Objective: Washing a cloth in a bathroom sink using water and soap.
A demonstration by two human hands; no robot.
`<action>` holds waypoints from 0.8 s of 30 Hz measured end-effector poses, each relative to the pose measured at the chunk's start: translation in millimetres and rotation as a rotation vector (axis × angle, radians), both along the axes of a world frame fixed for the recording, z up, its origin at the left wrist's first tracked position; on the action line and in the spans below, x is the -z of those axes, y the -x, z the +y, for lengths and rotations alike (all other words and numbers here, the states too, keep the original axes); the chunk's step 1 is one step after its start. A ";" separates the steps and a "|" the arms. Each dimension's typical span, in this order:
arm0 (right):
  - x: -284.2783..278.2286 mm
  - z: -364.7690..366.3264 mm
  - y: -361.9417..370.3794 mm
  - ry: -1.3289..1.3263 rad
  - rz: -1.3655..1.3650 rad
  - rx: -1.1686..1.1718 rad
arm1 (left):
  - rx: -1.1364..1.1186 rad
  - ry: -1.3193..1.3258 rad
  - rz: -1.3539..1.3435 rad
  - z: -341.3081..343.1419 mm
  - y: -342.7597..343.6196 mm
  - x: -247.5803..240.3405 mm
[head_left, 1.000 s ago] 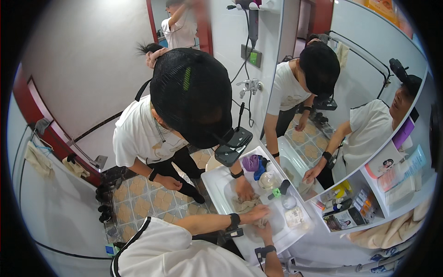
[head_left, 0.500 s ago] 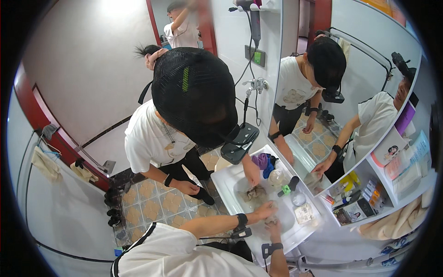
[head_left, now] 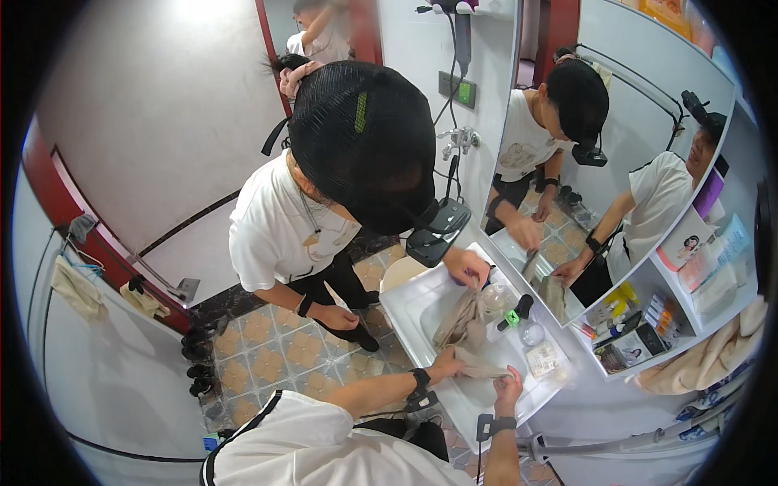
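Note:
Over the white washbasin (head_left: 397,312), my left hand (head_left: 445,366) and my right hand (head_left: 509,387) are both closed on a wet-looking grey-beige cloth (head_left: 481,366), stretched between them. My left hand grips its left end and my right hand pinches its right end. Just beyond it a second grey-beige cloth (head_left: 463,322) hangs into the basin from the raised hand (head_left: 467,266) of a person opposite. Whether the two cloths touch cannot be made out. The other hand (head_left: 335,317) of that person hangs beside the basin.
Along the basin's right rim stand a clear round container (head_left: 496,301), a dark bottle-like item with a green part (head_left: 513,316), a clear ball-shaped item (head_left: 532,333) and a labelled packet (head_left: 544,360). A mirror cabinet (head_left: 620,202) with open shelves hangs at the right. A tap (head_left: 462,141) juts from the wall.
My hands have moved apart and up, stretching the cloth they held bunched. The other person has lifted the second cloth from the basin, and that person's head has shifted right.

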State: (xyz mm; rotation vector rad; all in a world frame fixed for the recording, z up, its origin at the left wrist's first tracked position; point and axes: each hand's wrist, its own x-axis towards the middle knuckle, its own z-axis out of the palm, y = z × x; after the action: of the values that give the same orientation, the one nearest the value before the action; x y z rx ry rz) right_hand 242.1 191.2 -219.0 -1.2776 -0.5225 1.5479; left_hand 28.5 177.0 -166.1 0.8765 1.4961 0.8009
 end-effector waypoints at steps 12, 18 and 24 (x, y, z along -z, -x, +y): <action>37.7 31.8 -23.8 -0.233 -0.504 -0.124 | -0.419 0.172 -0.006 -2.2 -9.4 24.7; 37.8 26.3 -24.6 -0.209 -0.506 -0.233 | -0.540 0.021 0.099 2.8 -24.2 101.5; 57.8 26.1 -33.2 -0.227 -0.611 -0.277 | -0.098 -0.074 0.163 1.5 -19.0 72.7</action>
State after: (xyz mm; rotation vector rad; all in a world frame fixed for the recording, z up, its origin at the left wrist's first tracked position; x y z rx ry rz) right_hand 275.2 217.3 -276.8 -1.5388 -1.2717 1.2464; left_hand 47.5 178.5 -238.8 0.9478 1.6715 0.8786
